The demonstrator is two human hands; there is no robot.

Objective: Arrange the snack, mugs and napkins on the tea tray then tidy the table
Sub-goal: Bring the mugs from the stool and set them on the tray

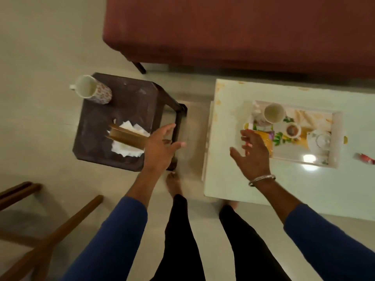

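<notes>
A white tea tray (335, 136) rests on a white table (243, 185) at the right. On the tray stand a floral mug (273, 113), a small cup of tea (292, 130), a white teapot (319, 141) and an orange snack packet (265, 138). A second floral mug (92, 89) stands at the far left corner of a dark stool (129, 94). White napkins (129, 126) lie in a wooden holder (125, 135) on the stool. My left hand (160, 147) hovers open beside the holder. My right hand (251, 157) hovers open over the tray's near left corner.
A dark red sofa (243, 31) fills the back. A red wrapper (365, 158) lies on the table right of the tray. Wooden chair legs (50, 236) reach in at the lower left. My legs and bare feet stand between stool and table.
</notes>
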